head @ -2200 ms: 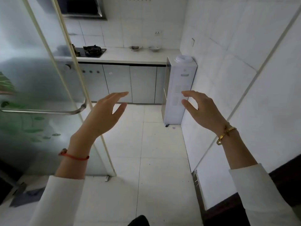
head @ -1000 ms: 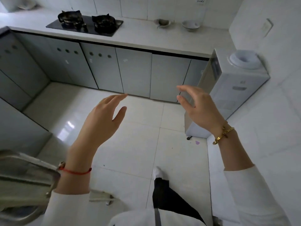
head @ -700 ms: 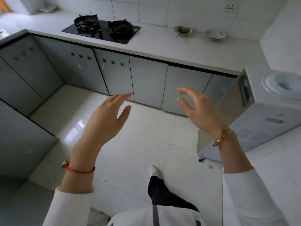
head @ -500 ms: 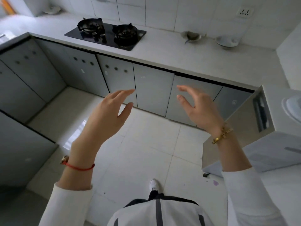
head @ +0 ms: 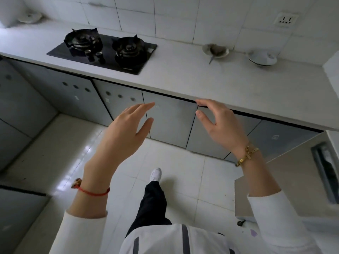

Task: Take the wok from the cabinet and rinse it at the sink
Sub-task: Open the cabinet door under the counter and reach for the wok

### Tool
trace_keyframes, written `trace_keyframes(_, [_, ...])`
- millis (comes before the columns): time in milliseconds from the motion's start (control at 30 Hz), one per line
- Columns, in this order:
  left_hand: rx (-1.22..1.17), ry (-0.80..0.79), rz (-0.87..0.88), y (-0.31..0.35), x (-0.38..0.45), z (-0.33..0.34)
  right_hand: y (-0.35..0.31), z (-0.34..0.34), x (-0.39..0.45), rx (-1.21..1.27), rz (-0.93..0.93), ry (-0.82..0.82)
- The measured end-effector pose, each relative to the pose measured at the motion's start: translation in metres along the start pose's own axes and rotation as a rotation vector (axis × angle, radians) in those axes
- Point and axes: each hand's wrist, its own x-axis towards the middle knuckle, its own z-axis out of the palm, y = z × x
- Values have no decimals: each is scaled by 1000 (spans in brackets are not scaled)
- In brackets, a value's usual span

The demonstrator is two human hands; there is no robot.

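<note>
Since half a second ago the person has stepped nearer the grey flat-fronted cabinet doors (head: 168,118) at 12 o'clock, left hand (head: 122,132) and right hand (head: 220,125) released and empty, the wok unseen, presumably inside.

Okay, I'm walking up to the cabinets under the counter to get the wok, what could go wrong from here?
The cabinet doors are all shut and no wok shows, so you may open the wrong one. A water dispenser stands close by your right hand; a door swinging that way might hit it. The floor looks glossy, possibly slippery.
</note>
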Motion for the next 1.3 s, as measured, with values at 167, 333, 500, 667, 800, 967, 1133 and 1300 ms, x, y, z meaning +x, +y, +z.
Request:
trace_keyframes(167, [-15,-69,79,-44,98,3,12,20,78,-7,73,56])
trace_keyframes(333, [-35,-139,167,-79,188,-1,15,32,148,-12,145,117])
trace_keyframes(500, [-59,-203,266,-102,252,2,17,41,190,10,228,176])
trace_keyframes(667, [-90,-272,312,-113,288,14,23,47,207,-22,324,189])
trace_keyframes(800, [-95,-314,346,-117,307,23,30,49,210,-33,389,192])
trace_keyframes(967, [-116,-338,369,-116,323,32,38,52,212,-27,422,197])
trace_keyframes(1133, [-133,-325,373,-112,334,44,51,50,217,-17,449,219])
trace_keyframes(1300, [-133,-325,361,-104,339,59,68,46,219,-24,445,225])
